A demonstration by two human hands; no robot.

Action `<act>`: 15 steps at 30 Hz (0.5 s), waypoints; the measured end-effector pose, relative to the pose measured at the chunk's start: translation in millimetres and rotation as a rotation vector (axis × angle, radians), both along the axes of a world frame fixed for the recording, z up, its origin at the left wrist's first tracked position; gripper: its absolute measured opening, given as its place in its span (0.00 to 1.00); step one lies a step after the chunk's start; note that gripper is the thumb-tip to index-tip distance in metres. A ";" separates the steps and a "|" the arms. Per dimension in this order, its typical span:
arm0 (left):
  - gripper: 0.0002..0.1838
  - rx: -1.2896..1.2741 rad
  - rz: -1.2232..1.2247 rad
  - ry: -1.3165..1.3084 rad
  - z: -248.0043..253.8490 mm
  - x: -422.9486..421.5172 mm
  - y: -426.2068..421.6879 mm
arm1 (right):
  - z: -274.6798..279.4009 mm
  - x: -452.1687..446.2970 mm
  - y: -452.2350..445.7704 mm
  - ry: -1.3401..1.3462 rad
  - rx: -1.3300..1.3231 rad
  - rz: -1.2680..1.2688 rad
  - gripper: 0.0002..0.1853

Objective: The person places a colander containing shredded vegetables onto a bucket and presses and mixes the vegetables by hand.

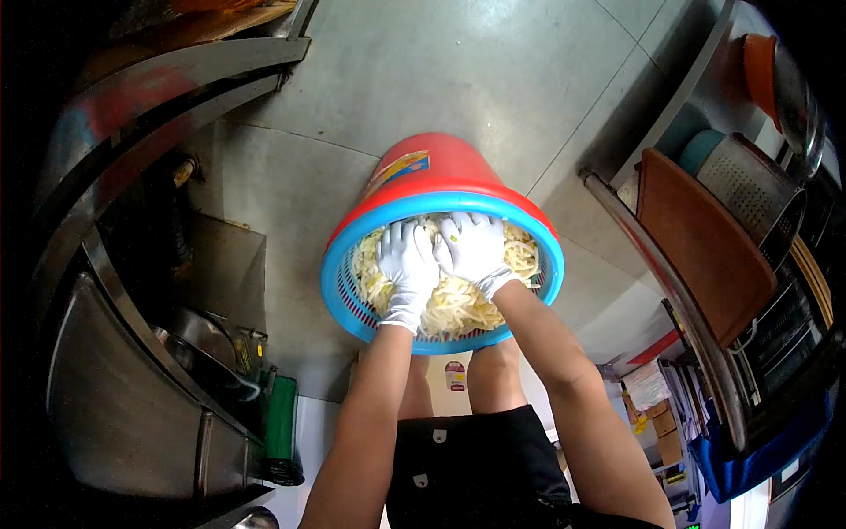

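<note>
A blue plastic colander basket (337, 310) sits in the mouth of a red bucket (454, 163), which tilts toward me. Pale whitish-yellow strands that look like bean sprouts (458, 309) fill the basket. My left hand (408, 264), in a white glove, lies on the sprouts with its fingers stretched forward. Close beside it, my right hand (474, 249) in a matching glove also rests on the heap, fingers extended, with a small yellow-green bit on its back. The thumbs nearly meet in the middle. Some fingertips are partly sunk among the sprouts near the far rim.
Grey floor tiles (414, 70) lie around the bucket. On the left stands metal kitchen equipment (123, 370) with a metal pot (204, 337). A metal rack at right holds a brown tray (701, 242) and a perforated metal pan (745, 185). A green object (280, 414) stands at lower left.
</note>
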State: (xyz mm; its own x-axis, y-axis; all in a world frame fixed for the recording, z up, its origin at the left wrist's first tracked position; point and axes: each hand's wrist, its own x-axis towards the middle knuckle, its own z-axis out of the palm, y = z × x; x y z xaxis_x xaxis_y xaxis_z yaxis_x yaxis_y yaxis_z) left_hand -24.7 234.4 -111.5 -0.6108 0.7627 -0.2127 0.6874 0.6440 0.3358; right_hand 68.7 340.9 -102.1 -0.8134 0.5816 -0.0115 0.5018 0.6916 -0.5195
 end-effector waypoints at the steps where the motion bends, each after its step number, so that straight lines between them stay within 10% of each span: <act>1: 0.13 -0.005 -0.009 -0.002 0.3 -1.1 -0.1 | -0.2 0.0 -0.1 0.006 0.004 0.003 0.11; 15: 0.15 0.056 0.025 -0.052 -0.4 -9.7 8.7 | -5.3 -5.4 -1.1 -0.126 -0.123 0.007 0.16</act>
